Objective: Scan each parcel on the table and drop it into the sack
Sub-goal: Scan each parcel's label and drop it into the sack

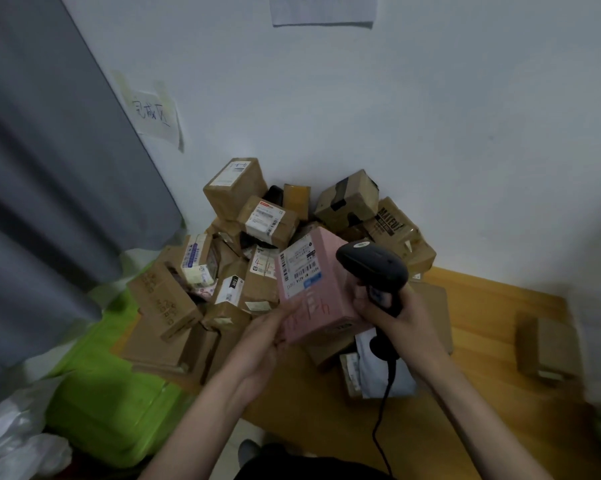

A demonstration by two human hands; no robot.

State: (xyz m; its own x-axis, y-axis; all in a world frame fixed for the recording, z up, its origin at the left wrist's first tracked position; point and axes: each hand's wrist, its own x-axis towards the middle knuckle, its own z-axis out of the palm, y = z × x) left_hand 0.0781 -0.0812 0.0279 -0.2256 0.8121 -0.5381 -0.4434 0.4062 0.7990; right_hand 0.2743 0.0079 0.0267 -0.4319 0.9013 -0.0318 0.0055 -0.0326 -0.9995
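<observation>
A pink parcel [321, 289] with a white barcode label facing up is held above the wooden table [482, 327]. My left hand [275, 337] holds it from below at its near left edge. My right hand [392, 313] grips the handle of a black barcode scanner [372, 266], whose head sits just over the parcel's right side, pointing toward the label. The scanner's black cable [384, 403] hangs down toward me. Behind the parcel, a heap of several brown cardboard parcels [257, 216] is piled against the wall. A green sack [112, 407] lies at the lower left.
A lone cardboard box [548, 348] sits at the table's right. A white mailer bag [378, 368] lies under my right wrist. A grey curtain [49, 168] hangs at left, with crumpled clear plastic [18, 441] at the bottom-left corner. Paper notes [152, 112] are taped to the white wall.
</observation>
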